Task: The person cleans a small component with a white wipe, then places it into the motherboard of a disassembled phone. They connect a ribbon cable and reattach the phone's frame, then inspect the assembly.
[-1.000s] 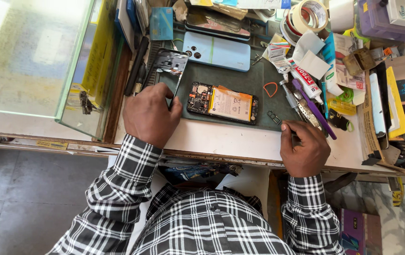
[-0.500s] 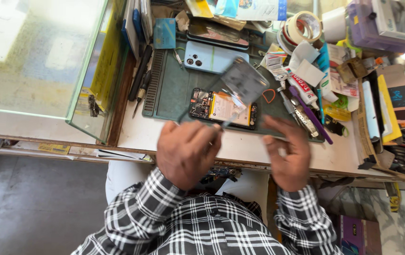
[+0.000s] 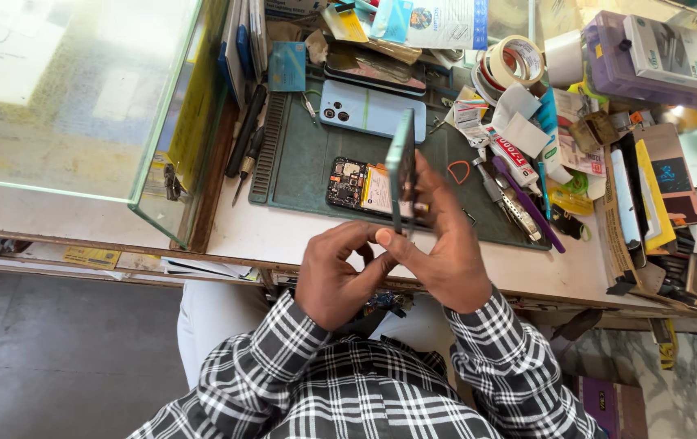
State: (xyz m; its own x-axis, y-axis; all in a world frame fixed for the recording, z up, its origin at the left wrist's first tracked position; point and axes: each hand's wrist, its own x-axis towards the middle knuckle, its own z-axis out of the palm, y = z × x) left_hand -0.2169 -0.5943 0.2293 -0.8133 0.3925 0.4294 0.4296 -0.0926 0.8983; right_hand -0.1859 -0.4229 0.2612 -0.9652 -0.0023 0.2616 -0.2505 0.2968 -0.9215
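Observation:
I hold a thin greenish phone back panel (image 3: 401, 167) upright and edge-on to the camera, above the desk's front edge. My right hand (image 3: 446, 256) grips its lower part, thumb in front and fingers behind. My left hand (image 3: 336, 272) pinches the panel's bottom end from the left. Just behind the panel an opened phone (image 3: 355, 184) lies on the dark green work mat (image 3: 304, 154), its circuit board and battery exposed. A light blue phone (image 3: 373, 112) lies face down farther back on the mat.
A glass display case (image 3: 80, 97) fills the left. Screwdrivers (image 3: 243, 150) lie along the mat's left edge. Tape rolls (image 3: 511, 61), a glue tube (image 3: 519, 153), tweezers, a purple tool (image 3: 527, 203) and boxes (image 3: 657, 57) crowd the right side.
My left hand picked the panel up from the mat's left part. Both hands then came together at the desk's front edge and turned the panel upright, edge-on.

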